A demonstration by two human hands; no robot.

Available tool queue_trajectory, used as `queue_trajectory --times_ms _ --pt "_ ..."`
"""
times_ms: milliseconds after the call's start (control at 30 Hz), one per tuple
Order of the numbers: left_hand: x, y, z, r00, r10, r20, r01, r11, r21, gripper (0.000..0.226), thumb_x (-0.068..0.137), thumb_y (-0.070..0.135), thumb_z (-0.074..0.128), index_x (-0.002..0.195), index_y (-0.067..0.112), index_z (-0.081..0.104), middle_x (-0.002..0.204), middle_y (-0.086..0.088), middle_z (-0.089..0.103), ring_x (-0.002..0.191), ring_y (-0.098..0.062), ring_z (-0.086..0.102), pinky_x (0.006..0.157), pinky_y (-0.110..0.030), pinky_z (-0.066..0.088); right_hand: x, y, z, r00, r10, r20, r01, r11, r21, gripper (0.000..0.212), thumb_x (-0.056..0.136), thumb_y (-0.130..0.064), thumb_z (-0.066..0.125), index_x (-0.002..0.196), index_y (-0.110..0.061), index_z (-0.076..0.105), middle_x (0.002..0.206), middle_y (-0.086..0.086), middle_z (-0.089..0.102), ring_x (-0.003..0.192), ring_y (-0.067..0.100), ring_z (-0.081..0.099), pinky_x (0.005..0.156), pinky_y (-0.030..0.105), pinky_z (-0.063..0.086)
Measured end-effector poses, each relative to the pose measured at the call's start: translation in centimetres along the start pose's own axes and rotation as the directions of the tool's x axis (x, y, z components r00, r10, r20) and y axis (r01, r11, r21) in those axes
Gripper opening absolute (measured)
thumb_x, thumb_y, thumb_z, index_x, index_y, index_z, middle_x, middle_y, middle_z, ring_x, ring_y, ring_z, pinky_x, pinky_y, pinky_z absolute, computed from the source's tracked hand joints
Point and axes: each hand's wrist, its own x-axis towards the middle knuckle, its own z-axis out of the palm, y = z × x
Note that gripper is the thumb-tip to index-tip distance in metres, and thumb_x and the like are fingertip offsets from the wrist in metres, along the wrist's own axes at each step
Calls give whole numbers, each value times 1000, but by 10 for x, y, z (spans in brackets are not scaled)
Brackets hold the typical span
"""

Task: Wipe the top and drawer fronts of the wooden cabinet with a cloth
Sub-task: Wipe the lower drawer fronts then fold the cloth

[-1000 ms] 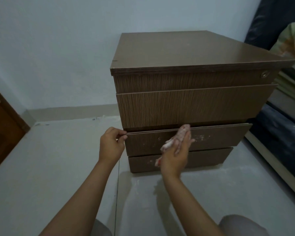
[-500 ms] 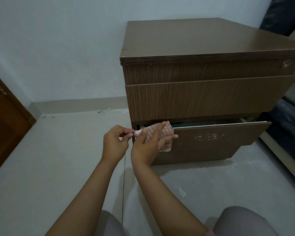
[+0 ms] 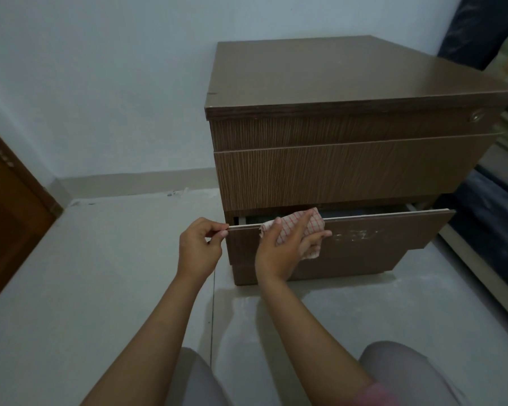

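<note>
Right hand (image 3: 285,247) presses cloth (image 3: 301,228) flat on the open drawer's edge (image 3: 393,214); left hand (image 3: 198,247) pinches its corner.

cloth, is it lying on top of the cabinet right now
No, the cloth is draped over the pulled-out drawer's top edge under the right hand.

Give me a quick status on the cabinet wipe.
Left hand pinches open drawer's corner. Right hand presses checked cloth on its top edge. White smudges remain. Nothing blocking.
</note>
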Motion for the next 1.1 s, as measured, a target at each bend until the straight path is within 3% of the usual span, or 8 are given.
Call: queue_trajectory --times_ms 200,500,633,1100 --pt "-1 1 2 999 -31 -15 32 999 16 9 82 3 68 88 9 71 83 -1 65 76 -4 58 68 -5 41 30 1 -28 998 14 -54 -12 999 29 62 94 -45 45 145 -45 10 154 -5 -28 143 34 -14 107 54 32" --pt "-4 2 7 998 -40 -56 42 999 25 9 82 2 67 88 7 71 84 -2 66 76 0 57 69 -5 39 80 12 -73 986 32 -163 -25 999 43 61 95 -44 45 145 -46 10 157 2 -19 144 35 -8 112 54 21" --pt "-4 0 7 998 -7 -61 9 1000 29 9 81 1 67 86 7 71 84 -4 66 77 0 57 68 -1 41 107 12 -97 976 55 -210 -49 998 35 59 95 -43 44 146 -43 12 158 3 -15 144 35 -4 112 49 18" --pt "-3 1 6 995 92 -31 -88 989 118 14 79 -4 67 83 9 68 82 -1 64 74 -3 56 68 -13 43 167 21 -155 961 34 -274 -41 999 -21 56 95 -45 40 146 -44 15 159 3 -8 145 30 4 114 47 16"
